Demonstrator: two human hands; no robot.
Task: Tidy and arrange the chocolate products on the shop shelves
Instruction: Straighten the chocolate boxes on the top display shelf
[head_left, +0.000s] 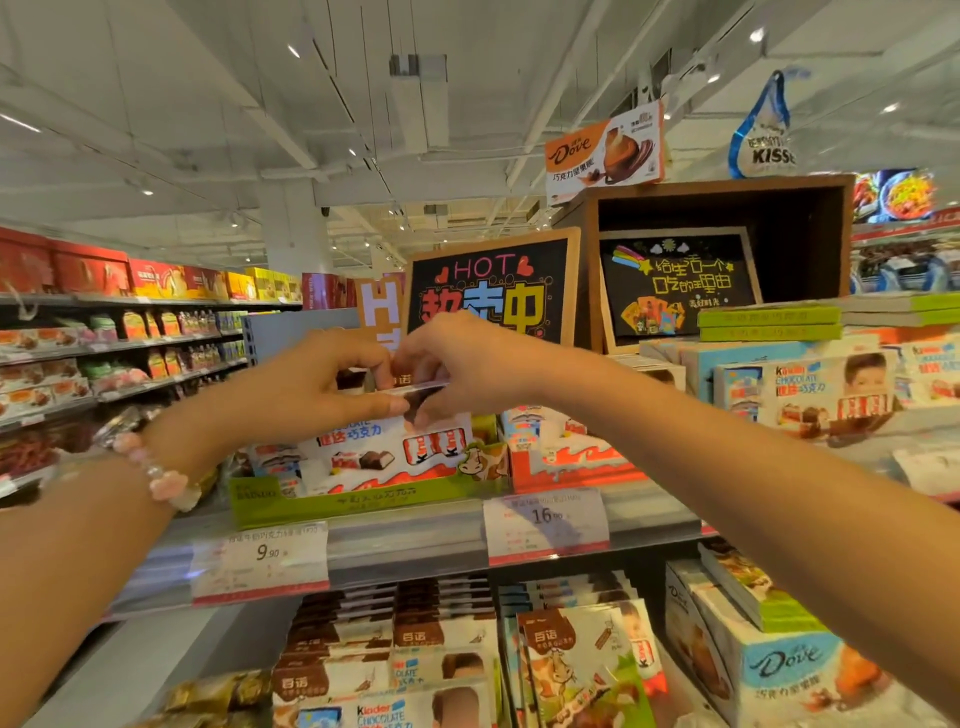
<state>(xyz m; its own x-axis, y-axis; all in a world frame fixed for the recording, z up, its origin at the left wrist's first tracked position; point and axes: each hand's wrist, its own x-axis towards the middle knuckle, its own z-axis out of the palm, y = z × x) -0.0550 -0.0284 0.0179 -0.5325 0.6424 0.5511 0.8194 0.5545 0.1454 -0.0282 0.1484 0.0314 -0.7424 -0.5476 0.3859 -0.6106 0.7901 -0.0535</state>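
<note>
Grey shelf (410, 540) is sitting mid-aisle in a white-ceilinged shop, price tags (260, 558) fronting it. Left hand (317, 387) and right hand (457, 364) are both pinching a flat chocolate box (415, 389) above the green tray (363, 501). HOT sign (493, 288) is standing just behind.

held pack (415, 387): mostly hidden behind both hands, print unreadable
price tags (260, 558): small print blurred
forearms: cut off by near edges

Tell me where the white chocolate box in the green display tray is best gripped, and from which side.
Grip the chocolate box by its top edge, coming from above. It stands upright in the green display tray, whose front wall covers its lower part, and neighbouring packs crowd its sides. Both the left hand and right hand already pinch a pack up there.
</note>
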